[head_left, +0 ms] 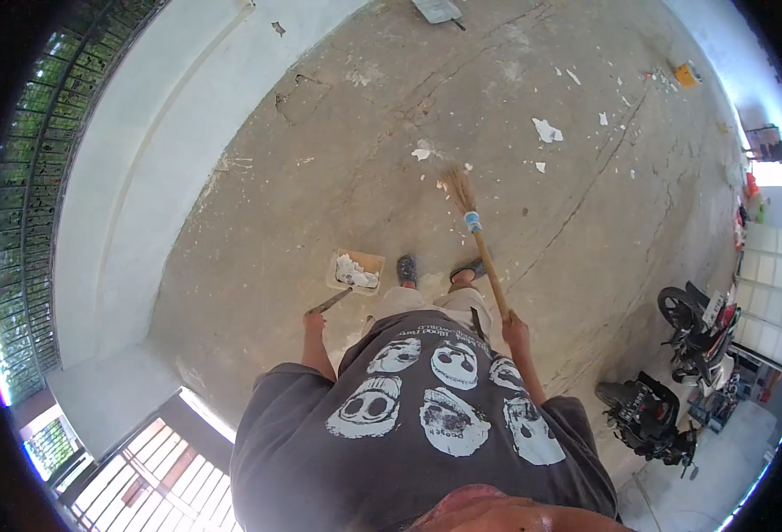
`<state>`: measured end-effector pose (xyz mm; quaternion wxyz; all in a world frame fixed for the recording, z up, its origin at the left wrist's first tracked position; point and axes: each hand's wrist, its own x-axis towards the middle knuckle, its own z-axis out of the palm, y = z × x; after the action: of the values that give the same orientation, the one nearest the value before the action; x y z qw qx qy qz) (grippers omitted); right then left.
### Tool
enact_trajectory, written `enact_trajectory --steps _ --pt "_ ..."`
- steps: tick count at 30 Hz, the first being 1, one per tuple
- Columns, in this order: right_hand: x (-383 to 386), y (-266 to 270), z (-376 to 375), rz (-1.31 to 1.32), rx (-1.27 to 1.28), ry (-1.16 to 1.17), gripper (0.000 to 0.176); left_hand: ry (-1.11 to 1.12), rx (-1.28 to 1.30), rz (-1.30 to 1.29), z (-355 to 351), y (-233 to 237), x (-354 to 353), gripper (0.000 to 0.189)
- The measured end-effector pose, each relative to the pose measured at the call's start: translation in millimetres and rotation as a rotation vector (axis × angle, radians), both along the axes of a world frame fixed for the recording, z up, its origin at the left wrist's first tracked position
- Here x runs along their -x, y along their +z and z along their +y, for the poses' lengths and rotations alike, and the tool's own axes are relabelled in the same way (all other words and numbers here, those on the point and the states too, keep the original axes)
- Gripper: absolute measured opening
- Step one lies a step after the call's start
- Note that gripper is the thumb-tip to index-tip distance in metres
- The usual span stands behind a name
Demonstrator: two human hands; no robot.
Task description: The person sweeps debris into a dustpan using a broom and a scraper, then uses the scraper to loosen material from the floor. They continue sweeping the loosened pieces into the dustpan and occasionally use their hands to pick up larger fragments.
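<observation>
Your right hand (515, 330) is closed round the top of the broom (487, 262) stick. The bristles rest on the concrete floor (320, 177) ahead of your feet (407, 269). Your left hand (314, 321) grips the handle of the dustpan (355, 270), which sits left of the broom and carries white debris. Paper scraps (547, 131) lie scattered beyond the broom's bristles on cracked, dusty concrete. Left of the broom, past the dustpan, a white wall (125, 204) borders the floor. Right of the broom stand two motorcycles (697, 324), well apart from it.
</observation>
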<state>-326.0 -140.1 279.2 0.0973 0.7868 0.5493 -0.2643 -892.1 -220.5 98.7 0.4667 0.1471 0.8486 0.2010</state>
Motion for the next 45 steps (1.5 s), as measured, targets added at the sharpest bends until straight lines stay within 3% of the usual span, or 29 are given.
enact_trajectory --steps 1,2,4,5,8,10,11,13,14,16,19,23,24,25,28,31,37,38,40,41,43,44,45 --pt "-7.8 -0.7 -9.4 0.016 -0.042 -0.02 0.041 0.192 -0.028 -0.088 9.4 13.5 -8.7 0.029" --pt "-9.9 6.3 -13.2 0.011 -0.046 -0.024 0.041 0.189 -0.031 -0.093 11.8 5.0 -9.6 0.029" --pt "-8.6 33.9 -18.7 0.043 -0.008 -0.046 0.042 -0.029 0.008 0.042 9.5 -27.3 -4.7 0.029" --pt "-4.8 43.9 -16.4 0.038 -0.008 -0.053 0.042 -0.036 0.009 0.037 13.2 -33.1 -1.5 0.029" --pt "16.9 51.1 9.4 0.051 0.035 -0.051 0.042 -0.221 0.021 0.04 41.7 -29.1 -3.0 0.031" --pt "29.8 29.6 31.0 0.144 -0.035 -0.059 0.04 0.005 0.133 0.0 73.2 10.2 -15.1 0.031" --pt "42.5 27.5 46.4 0.158 -0.049 -0.029 0.04 0.001 0.132 0.0 74.3 -3.3 -9.9 0.031" --pt "71.6 24.2 72.2 0.177 -0.069 0.0 0.039 -0.611 0.011 0.294 62.5 -62.8 11.7 0.031" --pt "83.3 20.5 84.1 0.191 -0.059 0.033 0.039 -0.614 0.01 0.3 62.2 -68.1 12.9 0.031" --pt "91.9 18.1 98.0 0.209 -0.054 0.062 0.039 -0.412 -0.109 0.282 66.2 -75.2 16.8 0.032" --pt "92.6 6.2 107.5 0.136 -0.075 0.117 0.038 -0.306 -0.066 0.282 72.5 -82.4 21.8 0.034" --pt "56.5 -1.3 82.2 0.114 0.058 -0.026 0.038 -0.144 -0.042 0.093 92.9 -3.5 0.9 0.034" --pt "44.6 -3.3 66.9 0.101 0.023 -0.047 0.037 -0.015 -0.051 0.039 95.1 8.9 -4.7 0.034" --pt "35.2 -4.2 52.5 0.087 -0.013 -0.068 0.037 0.114 -0.059 -0.016 97.5 16.6 -9.0 0.034" --pt "22.7 15.5 24.8 0.159 -0.036 -0.167 0.037 0.149 -0.093 -0.02 101.2 24.8 -16.9 0.03" --pt "14.9 36.4 9.7 0.052 -0.028 -0.033 0.038 0.138 -0.113 0.004 110.2 21.9 -22.7 0.028" --pt "23.8 63.1 13.4 0.085 0.023 -0.018 0.037 0.03 -0.006 0.003 136.9 17.7 -27.8 0.032" --pt "26.1 61.1 16.9 0.082 0.021 -0.027 0.037 0.021 -0.007 0.0 134.8 -1.2 -23.4 0.032" --pt "31.7 55.1 22.8 0.043 0.083 0.003 0.038 -0.535 -0.004 0.326 125.5 -51.3 -7.4 0.028" --pt "33.3 55.1 24.3 0.044 0.081 -0.003 0.038 -0.541 -0.005 0.327 128.5 -48.5 -9.3 0.028" --pt "36.4 56.6 25.8 0.004 0.171 -0.031 0.038 -0.135 0.01 0.097 133.9 -42.6 -13.1 0.035" --pt "34.0 56.3 21.9 0.006 0.174 -0.037 0.038 -0.141 0.013 0.098 107.7 -67.2 -11.1 0.035" --pt "25.2 50.9 14.9 0.0 0.179 -0.09 0.037 -0.358 -0.119 0.219 100.2 -88.0 -4.4 0.036"
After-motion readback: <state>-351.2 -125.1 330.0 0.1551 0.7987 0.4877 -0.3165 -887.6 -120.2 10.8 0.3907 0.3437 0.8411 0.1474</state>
